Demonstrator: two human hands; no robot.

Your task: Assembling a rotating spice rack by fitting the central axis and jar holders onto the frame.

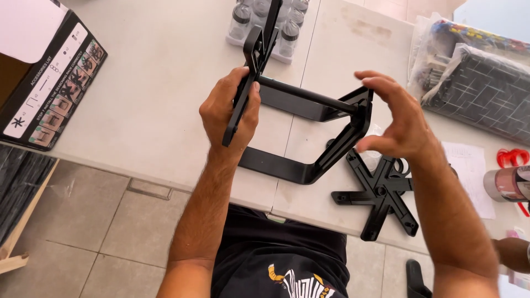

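My left hand (229, 113) grips the flat black side plate of a black metal bracket frame (298, 105), held above the white table (160, 99). A round black bar runs from that plate to the frame's other side arm. My right hand (395, 118) is at that right end, thumb and fingers spread around the arm's corner and touching it. The frame's lower flat strap bends back toward my left wrist. Under my right hand a black star-shaped base part (381, 196) lies flat on the table.
A cardboard box (47, 77) with a pictured parts list sits at the far left. A pack of clear jars (270, 25) stands at the back. Plastic-wrapped dark mesh parts (480, 83) lie at the right, with tape (505, 185) and red scissors (513, 157). Another person's hand (513, 251) shows at lower right.
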